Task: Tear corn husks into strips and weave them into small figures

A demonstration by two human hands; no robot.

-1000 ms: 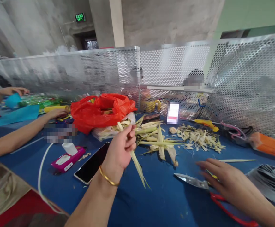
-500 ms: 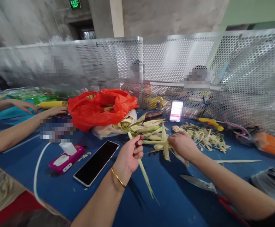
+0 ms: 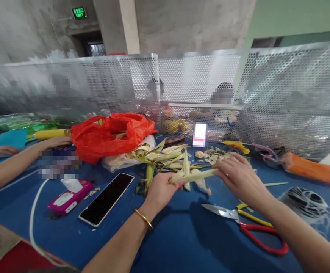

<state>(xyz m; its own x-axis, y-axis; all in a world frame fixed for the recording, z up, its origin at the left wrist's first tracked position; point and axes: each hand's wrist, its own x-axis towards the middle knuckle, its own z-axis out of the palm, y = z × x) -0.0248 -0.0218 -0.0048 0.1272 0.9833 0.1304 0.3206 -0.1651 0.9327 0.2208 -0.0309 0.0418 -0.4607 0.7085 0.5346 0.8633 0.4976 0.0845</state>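
Between my hands stretches a pale corn husk strip [image 3: 200, 175]. My left hand [image 3: 165, 185], with a gold bangle at the wrist, is closed on its left end, where other husk pieces stick up and hang down. At the strip's right end, the fingers of my right hand [image 3: 235, 176] are closed around it, their tips partly hidden. Behind my hands lies a heap of corn husks [image 3: 173, 155]. Small husk scraps [image 3: 210, 154] are piled behind my right hand. Scissors [image 3: 233, 214] with red and yellow handles lie on the table beneath my right forearm.
To the left are a smartphone [image 3: 106, 199], a purple tissue pack [image 3: 71, 197] and a red plastic bag [image 3: 110, 136]. A co-worker's arm [image 3: 25, 161] reaches in there. Dark cord [image 3: 305, 203], an orange packet [image 3: 309, 167] and a glue gun [image 3: 237, 146] lie right. A perforated metal screen [image 3: 199, 76] stands behind.
My right hand has moved up and right, and the husk strip now spans both hands. The thin strip that hung below my left hand is out of sight. The view has shifted right.
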